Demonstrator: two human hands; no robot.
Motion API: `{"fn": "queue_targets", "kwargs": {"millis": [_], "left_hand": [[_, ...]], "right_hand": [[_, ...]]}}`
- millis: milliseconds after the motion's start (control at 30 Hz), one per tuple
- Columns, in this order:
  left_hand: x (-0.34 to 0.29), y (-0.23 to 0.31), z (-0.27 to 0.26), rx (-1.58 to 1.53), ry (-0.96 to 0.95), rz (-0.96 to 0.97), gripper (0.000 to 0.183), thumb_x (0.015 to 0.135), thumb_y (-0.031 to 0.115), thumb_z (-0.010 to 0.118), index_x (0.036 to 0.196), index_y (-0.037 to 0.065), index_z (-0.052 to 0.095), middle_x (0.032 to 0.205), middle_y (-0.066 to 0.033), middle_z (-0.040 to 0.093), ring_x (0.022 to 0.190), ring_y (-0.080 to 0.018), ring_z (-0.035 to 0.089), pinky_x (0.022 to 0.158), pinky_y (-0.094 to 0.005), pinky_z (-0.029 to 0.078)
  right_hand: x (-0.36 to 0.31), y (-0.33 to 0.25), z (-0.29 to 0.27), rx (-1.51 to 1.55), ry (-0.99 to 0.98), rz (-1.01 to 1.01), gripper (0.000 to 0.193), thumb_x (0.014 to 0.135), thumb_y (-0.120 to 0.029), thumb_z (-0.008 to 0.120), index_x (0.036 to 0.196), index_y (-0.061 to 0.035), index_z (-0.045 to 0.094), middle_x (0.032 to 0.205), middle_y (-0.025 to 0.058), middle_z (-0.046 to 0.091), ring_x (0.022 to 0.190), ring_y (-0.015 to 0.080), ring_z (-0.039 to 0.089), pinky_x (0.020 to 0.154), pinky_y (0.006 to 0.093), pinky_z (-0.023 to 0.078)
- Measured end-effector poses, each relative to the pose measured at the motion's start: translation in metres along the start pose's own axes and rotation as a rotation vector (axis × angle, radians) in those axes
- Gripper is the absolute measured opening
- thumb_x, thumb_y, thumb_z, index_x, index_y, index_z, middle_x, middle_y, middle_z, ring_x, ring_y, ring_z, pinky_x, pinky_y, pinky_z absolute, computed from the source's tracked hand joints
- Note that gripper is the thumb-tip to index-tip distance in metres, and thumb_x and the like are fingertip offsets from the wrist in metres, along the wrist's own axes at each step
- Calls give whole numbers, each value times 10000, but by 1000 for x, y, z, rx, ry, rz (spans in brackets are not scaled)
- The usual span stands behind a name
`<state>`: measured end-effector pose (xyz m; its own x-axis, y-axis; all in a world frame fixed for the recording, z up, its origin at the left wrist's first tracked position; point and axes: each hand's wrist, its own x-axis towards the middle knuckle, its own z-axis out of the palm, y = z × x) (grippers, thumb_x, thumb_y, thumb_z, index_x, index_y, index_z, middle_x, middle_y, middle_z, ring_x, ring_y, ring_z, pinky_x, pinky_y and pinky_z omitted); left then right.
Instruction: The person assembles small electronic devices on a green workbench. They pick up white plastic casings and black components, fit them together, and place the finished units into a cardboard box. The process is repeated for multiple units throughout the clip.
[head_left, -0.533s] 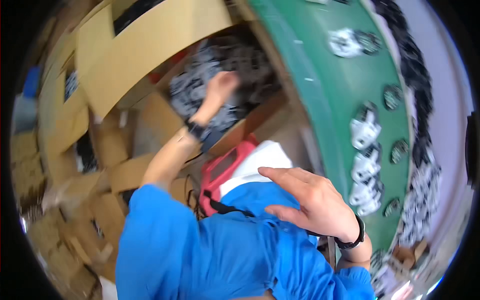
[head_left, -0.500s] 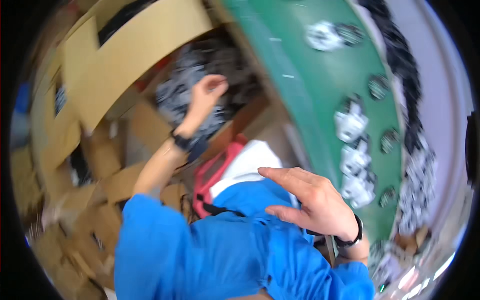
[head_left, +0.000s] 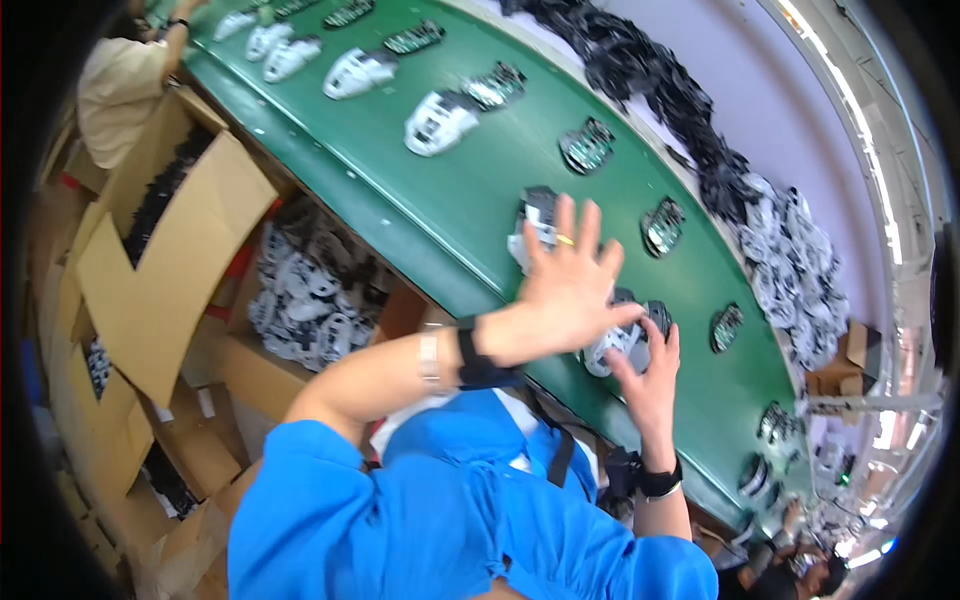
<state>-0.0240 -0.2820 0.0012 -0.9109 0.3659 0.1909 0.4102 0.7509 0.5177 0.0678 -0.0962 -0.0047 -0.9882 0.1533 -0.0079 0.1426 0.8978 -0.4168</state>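
Observation:
My left hand (head_left: 570, 275) is over the green belt, palm down, with its fingers spread and nothing held. Just beyond its fingertips, partly covered by them, lies a white and dark plastic shell (head_left: 537, 208). To its right my right hand (head_left: 652, 390) has thumb and fingers bent around the near side of another white and dark plastic shell (head_left: 598, 358). My left thumb reaches close to this shell's dark end; whether it touches I cannot tell. Dark rounded bases with green circuit boards (head_left: 662, 227) lie farther across the belt.
More white shells (head_left: 440, 122) and circuit-board bases (head_left: 587, 146) line the green belt (head_left: 400, 215). Black parts (head_left: 650, 85) and grey parts (head_left: 795, 260) heap along its far edge. Cardboard boxes (head_left: 175, 260) stand left, one holding grey parts (head_left: 310, 300). Another person's arm (head_left: 175, 45) shows far left.
My left hand has moved from above the box of grey parts to over the belt. The right hand has moved from in front of my body to a shell. The view has turned.

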Motion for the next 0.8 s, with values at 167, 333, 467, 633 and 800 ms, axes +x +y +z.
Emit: {"fn": "queue_targets", "kwargs": {"millis": [167, 333, 467, 633, 800], "left_hand": [[24, -2, 17, 225, -202, 33, 880, 815, 704, 472, 1380, 32, 421, 1455, -261, 319, 1402, -447, 170, 1005, -764, 87], [11, -67, 8, 81, -60, 287, 707, 679, 380, 710, 1219, -22, 494, 1496, -284, 193, 1413, -454, 122, 1022, -738, 126], [3, -59, -11, 193, -15, 97, 815, 555, 428, 777, 1211, 17, 520, 1523, -286, 91, 1388, -540, 20, 1002, -757, 125], [5, -81, -3, 107, -20, 29, 879, 471, 459, 830, 1253, 155, 565, 1495, -308, 176, 1258, -555, 326, 977, -620, 333], [29, -89, 12, 5, 54, -67, 826, 398, 480, 851, 1113, 112, 662, 1439, -431, 139, 1275, -556, 305, 1022, -509, 351]], "right_hand": [[15, -20, 24, -216, 124, -92, 934, 639, -467, 804, 1388, -91, 391, 1481, 291, 184, 1345, 499, 199, 1084, 561, 249], [29, 22, -7, -78, -36, -290, 685, 589, -240, 748, 1221, -51, 561, 1486, 281, 219, 1343, 460, 242, 1099, 493, 265], [18, 12, -6, -112, -42, -280, 659, 615, -272, 797, 1182, -19, 577, 1505, 266, 197, 1346, 452, 252, 1097, 502, 265], [34, 19, 17, -146, 31, -447, 642, 620, -263, 834, 1111, 42, 555, 1467, 258, 293, 1307, 443, 307, 1065, 525, 292], [45, 21, -11, 252, -153, -300, 597, 643, -178, 802, 1125, 94, 577, 1461, 178, 360, 1245, 291, 449, 1014, 398, 383]]}}
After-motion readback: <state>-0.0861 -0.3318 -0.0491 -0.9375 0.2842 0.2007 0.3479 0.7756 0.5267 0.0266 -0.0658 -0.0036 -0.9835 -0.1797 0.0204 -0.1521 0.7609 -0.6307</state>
